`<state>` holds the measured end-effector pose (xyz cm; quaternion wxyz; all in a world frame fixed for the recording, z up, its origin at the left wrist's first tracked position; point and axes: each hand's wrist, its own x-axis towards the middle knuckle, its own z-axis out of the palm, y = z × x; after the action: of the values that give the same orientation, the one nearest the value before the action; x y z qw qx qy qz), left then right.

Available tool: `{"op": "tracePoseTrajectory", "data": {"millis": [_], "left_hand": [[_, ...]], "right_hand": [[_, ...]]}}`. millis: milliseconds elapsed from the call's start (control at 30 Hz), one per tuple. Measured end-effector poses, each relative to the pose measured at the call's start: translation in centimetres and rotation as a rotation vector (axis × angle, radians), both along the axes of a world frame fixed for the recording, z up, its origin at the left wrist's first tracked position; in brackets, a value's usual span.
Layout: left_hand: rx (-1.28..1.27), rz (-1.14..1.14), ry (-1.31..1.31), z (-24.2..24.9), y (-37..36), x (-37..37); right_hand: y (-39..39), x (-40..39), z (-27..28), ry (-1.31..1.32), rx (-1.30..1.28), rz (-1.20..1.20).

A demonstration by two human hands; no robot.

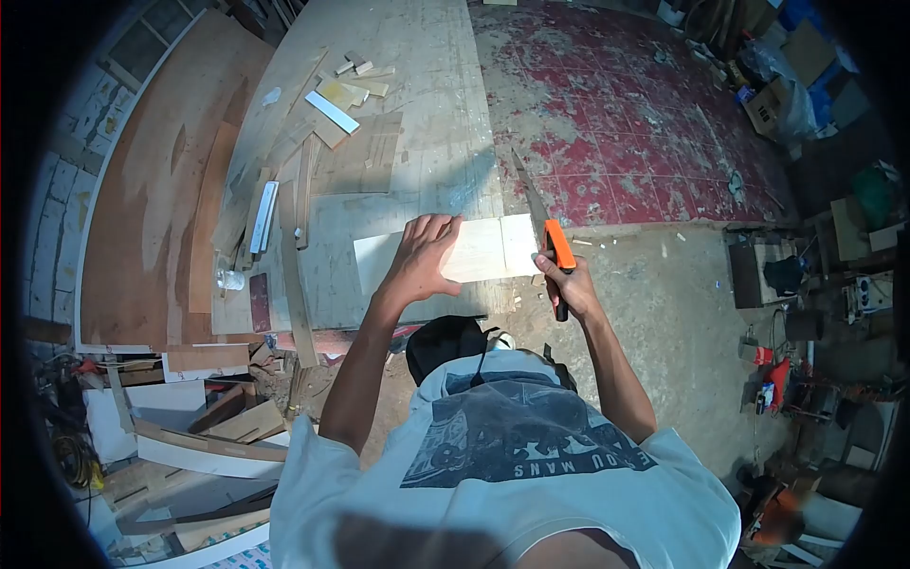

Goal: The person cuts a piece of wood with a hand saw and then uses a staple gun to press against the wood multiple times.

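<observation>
A pale wooden board lies across the near edge of the worktable, its right end sticking out past the side. A thin line crosses the board near that end. My left hand spans the board's width and grips it, fingertips at the far edge and thumb at the near edge. In my right hand is a hand saw with an orange and black handle, the fingers wrapped round its grip. The saw's narrow blade points away from me, just off the board's right end.
On the worktable lie wood offcuts, white-faced strips and a clear jar. A large brown panel stands to the left. Scrap wood is piled at lower left. Boxes and tools line the right side.
</observation>
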<state>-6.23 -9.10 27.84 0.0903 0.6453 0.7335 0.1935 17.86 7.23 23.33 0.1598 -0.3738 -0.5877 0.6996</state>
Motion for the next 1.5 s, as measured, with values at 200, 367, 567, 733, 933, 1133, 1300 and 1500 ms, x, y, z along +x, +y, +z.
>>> {"op": "tracePoseTrajectory", "data": {"millis": [200,367,567,733,933,1133,1300,1500], "left_hand": [[0.003,-0.011,0.046,0.7,-0.3,0.0],[0.032,-0.017,0.051,0.5,-0.5,0.2],[0.042,-0.018,0.064,0.3,-0.7,0.6],[0.053,-0.04,0.068,0.3,-0.7,0.9],[0.009,-0.032,0.051,0.5,-0.7,1.4],[0.0,-0.051,0.029,0.1,-0.7,1.5],[-0.009,-0.057,0.012,0.3,-0.7,1.8],[-0.007,-0.071,0.007,0.0,-0.5,1.8]], "right_hand": [[-0.4,-0.2,-0.5,0.036,-0.022,-0.008],[-0.7,0.2,-0.5,0.028,-0.021,0.004],[-1.2,0.5,-0.2,0.018,-0.012,-0.009],[-1.5,1.1,-0.3,0.003,-0.01,-0.027],[-1.8,1.7,-0.1,-0.011,-0.008,-0.039],[-2.1,2.3,-0.2,-0.004,-0.017,-0.045],[-2.2,2.7,0.1,-0.012,-0.009,-0.038],[-1.9,3.0,0.0,-0.018,-0.031,-0.047]]}}
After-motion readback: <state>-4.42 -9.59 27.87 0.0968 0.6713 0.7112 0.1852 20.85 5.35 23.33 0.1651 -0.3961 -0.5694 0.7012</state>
